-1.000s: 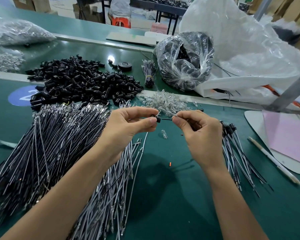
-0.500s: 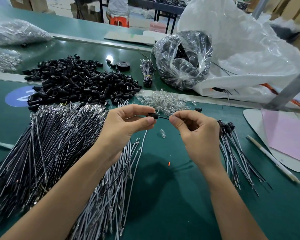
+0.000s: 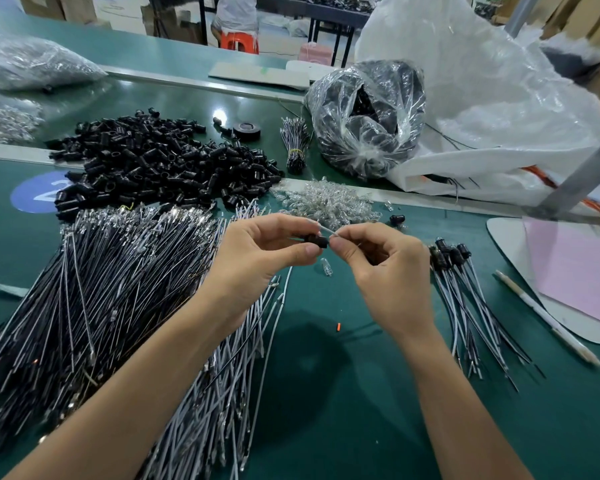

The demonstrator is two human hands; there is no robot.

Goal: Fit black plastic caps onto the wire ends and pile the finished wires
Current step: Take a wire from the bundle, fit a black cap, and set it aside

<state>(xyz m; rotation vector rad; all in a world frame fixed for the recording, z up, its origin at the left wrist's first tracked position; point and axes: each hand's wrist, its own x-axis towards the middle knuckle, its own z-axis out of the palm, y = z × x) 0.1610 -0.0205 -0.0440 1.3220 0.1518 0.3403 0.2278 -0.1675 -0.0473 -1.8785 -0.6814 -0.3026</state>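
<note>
My left hand (image 3: pixel 257 258) pinches a small black cap (image 3: pixel 316 240) between thumb and forefinger above the green table. My right hand (image 3: pixel 381 268) pinches a thin wire (image 3: pixel 327 231) whose end meets the cap. A big heap of loose black caps (image 3: pixel 153 164) lies at the back left. Uncapped black and white wires (image 3: pixel 94 299) are heaped under my left forearm. The pile of capped wires (image 3: pixel 465 292) lies to the right of my right hand.
Clear small bulbs (image 3: pixel 329 202) are heaped just behind my hands; one bulb (image 3: pixel 325 265) lies below them. A clear bag of black parts (image 3: pixel 368 119), a white sack (image 3: pixel 482 98), a tape roll (image 3: pixel 246 129), a tied wire bundle (image 3: pixel 294 143), a pencil (image 3: pixel 548 317) and pink paper (image 3: pixel 582 268) surround the work spot.
My two hands have closed the gap between them, so the wire end now meets the cap.
</note>
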